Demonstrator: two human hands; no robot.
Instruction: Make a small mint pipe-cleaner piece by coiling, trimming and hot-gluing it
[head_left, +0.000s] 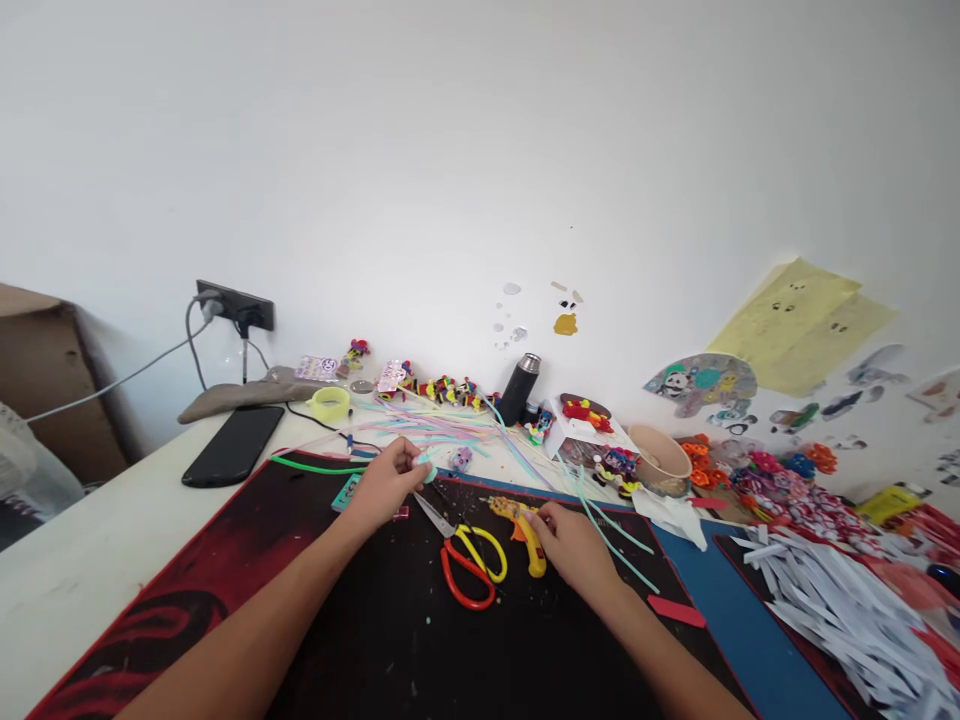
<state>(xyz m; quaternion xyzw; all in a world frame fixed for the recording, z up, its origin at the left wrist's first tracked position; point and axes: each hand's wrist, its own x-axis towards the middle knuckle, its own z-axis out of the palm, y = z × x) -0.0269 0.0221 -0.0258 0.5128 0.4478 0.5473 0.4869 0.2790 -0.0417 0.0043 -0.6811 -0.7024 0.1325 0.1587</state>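
Observation:
My left hand [386, 490] is closed in a pinch on a small mint-green and white piece [426, 466], partly hidden by the fingers. My right hand [574, 545] has its fingertips closed on the rear of a yellow hot glue gun [517, 520], whose nozzle points left. Between the hands, scissors [469, 565] with one red and one yellow handle lie on the black mat [420, 660]. Just beyond the left fingertips is a small lilac figure [460, 459]. A teal patterned piece [346, 493] lies beside the left wrist.
Pastel pipe cleaners [435, 430] spread behind the mat. A black thermos [520, 390] stands near the wall. A phone [234, 447] and a tape roll [330, 404] are at the left. White paper strips [832, 610] pile up at the right, near a beige bowl [660, 455].

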